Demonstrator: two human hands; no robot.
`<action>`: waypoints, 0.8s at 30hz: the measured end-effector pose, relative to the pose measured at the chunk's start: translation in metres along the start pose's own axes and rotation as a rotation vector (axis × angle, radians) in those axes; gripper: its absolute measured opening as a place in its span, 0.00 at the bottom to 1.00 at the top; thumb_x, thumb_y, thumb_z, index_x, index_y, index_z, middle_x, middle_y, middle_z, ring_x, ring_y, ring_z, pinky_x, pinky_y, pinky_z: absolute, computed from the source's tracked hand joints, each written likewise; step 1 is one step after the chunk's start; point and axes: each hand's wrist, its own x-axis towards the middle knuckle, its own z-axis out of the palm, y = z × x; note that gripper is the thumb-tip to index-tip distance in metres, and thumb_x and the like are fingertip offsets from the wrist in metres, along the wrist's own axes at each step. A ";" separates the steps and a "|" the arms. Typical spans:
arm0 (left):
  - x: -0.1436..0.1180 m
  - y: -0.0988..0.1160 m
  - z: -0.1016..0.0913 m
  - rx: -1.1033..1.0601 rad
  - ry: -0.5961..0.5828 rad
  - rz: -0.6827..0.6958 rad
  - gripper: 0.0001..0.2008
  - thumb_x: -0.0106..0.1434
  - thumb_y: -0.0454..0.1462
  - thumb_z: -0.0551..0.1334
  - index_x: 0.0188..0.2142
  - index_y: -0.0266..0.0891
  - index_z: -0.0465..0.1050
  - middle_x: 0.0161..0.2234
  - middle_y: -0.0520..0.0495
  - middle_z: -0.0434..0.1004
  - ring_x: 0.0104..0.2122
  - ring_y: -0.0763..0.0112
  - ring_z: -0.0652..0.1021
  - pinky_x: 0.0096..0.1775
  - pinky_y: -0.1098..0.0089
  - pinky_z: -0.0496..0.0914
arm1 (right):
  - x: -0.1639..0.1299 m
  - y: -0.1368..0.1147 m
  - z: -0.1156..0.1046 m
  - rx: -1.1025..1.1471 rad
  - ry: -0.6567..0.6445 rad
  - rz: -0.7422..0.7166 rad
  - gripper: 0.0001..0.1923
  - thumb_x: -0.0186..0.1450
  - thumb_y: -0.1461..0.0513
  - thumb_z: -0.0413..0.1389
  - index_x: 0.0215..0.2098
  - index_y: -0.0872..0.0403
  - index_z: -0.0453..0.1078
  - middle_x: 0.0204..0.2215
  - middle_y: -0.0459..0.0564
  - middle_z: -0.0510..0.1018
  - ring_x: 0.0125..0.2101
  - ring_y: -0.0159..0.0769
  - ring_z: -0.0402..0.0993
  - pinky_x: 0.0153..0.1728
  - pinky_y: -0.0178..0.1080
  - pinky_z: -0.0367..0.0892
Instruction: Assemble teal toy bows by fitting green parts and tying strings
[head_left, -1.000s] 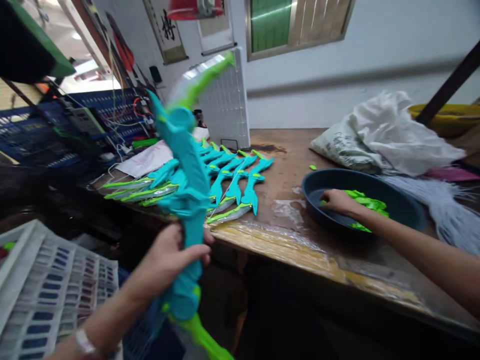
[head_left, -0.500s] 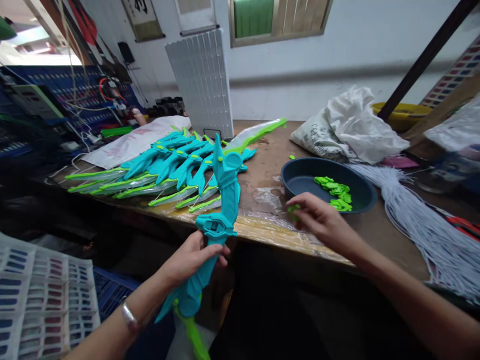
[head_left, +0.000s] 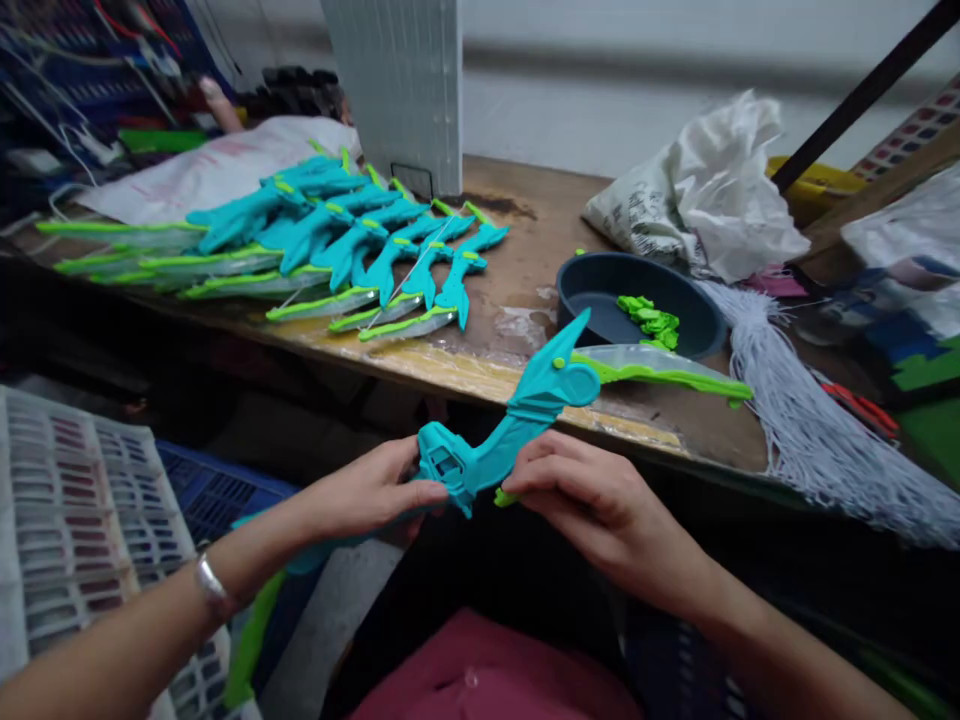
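Note:
A turquoise toy bow (head_left: 491,450) with green-edged clear blades is held across my front, tilted up to the right. My left hand (head_left: 382,490) is wrapped round its grip, just left of the slotted centre. Between the fingertips of my right hand (head_left: 592,490) is a small green plastic piece (head_left: 507,497), mostly hidden by the fingers, close beside the bow's upper arm. Beyond the bow, a dark round basin (head_left: 637,285) on the table holds a heap of similar green pieces (head_left: 649,320).
Several finished-looking turquoise bows (head_left: 360,235) lie overlapped on the wooden table (head_left: 517,190). A bundle of white strings (head_left: 825,440) hangs over the right edge, near a white sack (head_left: 697,190). A white plastic crate (head_left: 67,520) stands at lower left.
My right hand has come left from beside the basin to the bow, bringing the green piece. The bow has tilted over to the right, and the view has dipped downward.

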 end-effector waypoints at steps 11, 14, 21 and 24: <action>0.013 -0.024 0.033 0.401 -0.371 -0.323 0.11 0.59 0.45 0.64 0.32 0.39 0.71 0.20 0.50 0.75 0.19 0.64 0.76 0.22 0.71 0.65 | -0.014 0.037 0.059 -0.005 -0.319 0.180 0.02 0.70 0.65 0.59 0.38 0.53 0.73 0.35 0.46 0.76 0.35 0.32 0.73 0.36 0.34 0.67; 0.015 -0.024 0.036 0.472 -0.388 -0.356 0.13 0.59 0.46 0.64 0.26 0.41 0.69 0.15 0.49 0.73 0.20 0.62 0.77 0.23 0.71 0.64 | -0.018 0.044 0.071 -0.002 -0.319 0.173 0.03 0.70 0.66 0.58 0.39 0.53 0.74 0.37 0.48 0.74 0.37 0.33 0.72 0.38 0.35 0.68; 0.019 -0.031 0.036 0.547 -0.413 -0.323 0.16 0.60 0.46 0.65 0.21 0.42 0.68 0.14 0.49 0.71 0.18 0.62 0.74 0.22 0.69 0.61 | -0.022 0.043 0.082 -0.108 -0.339 0.197 0.05 0.72 0.67 0.56 0.41 0.53 0.74 0.37 0.48 0.72 0.36 0.33 0.71 0.35 0.35 0.66; 0.019 -0.030 0.038 0.586 -0.397 -0.300 0.16 0.60 0.48 0.65 0.23 0.41 0.70 0.15 0.48 0.72 0.19 0.61 0.74 0.24 0.68 0.62 | -0.020 0.040 0.084 -0.215 -0.320 0.236 0.09 0.70 0.67 0.58 0.48 0.53 0.71 0.41 0.50 0.72 0.37 0.35 0.71 0.36 0.37 0.67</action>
